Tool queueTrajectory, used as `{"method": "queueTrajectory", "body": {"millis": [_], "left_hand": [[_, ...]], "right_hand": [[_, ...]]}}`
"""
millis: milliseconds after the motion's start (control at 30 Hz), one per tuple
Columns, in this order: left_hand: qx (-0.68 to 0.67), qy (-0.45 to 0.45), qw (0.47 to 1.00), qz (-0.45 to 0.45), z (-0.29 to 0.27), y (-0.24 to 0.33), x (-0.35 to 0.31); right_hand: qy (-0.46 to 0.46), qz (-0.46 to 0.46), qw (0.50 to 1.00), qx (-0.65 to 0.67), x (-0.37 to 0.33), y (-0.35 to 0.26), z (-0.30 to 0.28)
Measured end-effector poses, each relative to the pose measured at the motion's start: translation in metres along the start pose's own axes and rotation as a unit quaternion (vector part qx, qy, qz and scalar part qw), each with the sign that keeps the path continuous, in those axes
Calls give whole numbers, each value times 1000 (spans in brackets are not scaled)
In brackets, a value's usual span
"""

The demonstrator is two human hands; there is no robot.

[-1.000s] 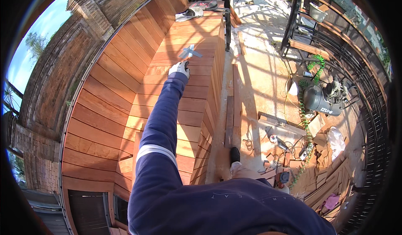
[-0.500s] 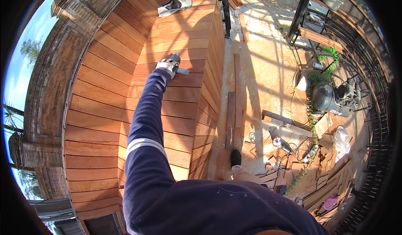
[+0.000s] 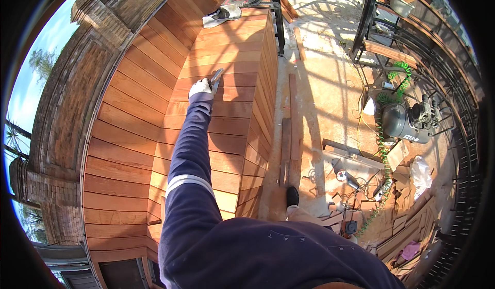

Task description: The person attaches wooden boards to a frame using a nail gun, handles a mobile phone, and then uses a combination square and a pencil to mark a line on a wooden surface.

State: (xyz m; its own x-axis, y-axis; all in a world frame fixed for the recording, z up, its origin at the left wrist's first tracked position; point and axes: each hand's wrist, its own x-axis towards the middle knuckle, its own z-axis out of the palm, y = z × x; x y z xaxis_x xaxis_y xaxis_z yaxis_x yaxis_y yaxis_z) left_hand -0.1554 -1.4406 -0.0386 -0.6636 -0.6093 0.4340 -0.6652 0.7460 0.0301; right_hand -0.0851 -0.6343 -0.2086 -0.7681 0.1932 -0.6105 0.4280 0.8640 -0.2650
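My left hand (image 3: 201, 87), in a pale work glove, is closed around a small grey metal square (image 3: 217, 77). The square is angled over the reddish wooden slats of a long bench (image 3: 227, 108); whether its edge touches the wood I cannot tell. A dark sleeve with a pale band covers my outstretched left arm. My right hand is out of view. Farther along the bench top lie a crumpled pale cloth (image 3: 223, 15) and a round dark tool (image 3: 246, 0), whose kind I cannot make out.
A slatted wooden backrest (image 3: 124, 129) rises to the left. Right of my foot (image 3: 292, 196) lie a power tool (image 3: 346, 177), cords and wood offcuts (image 3: 407, 227). An air compressor (image 3: 407, 121) with a green coiled hose (image 3: 380, 160) stands beyond. Long boards (image 3: 294, 119) line the floor beside the bench.
My left hand has drawn slightly back toward me with the metal square. The square has turned from lying L-shaped near the slats to a narrower, tilted view.
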Motion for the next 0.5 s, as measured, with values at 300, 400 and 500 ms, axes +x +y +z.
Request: {"method": "queueTrajectory", "body": {"millis": [300, 400, 500], "left_hand": [[-158, 21, 973, -169, -67, -37, -100], [-244, -8, 946, -211, -87, -59, -150], [-315, -46, 910, -266, -135, -48, -199]], "right_hand": [[17, -42, 999, 10, -59, 85, 4], [20, -52, 998, 20, -84, 119, 11], [25, -60, 997, 37, -112, 153, 22]]}}
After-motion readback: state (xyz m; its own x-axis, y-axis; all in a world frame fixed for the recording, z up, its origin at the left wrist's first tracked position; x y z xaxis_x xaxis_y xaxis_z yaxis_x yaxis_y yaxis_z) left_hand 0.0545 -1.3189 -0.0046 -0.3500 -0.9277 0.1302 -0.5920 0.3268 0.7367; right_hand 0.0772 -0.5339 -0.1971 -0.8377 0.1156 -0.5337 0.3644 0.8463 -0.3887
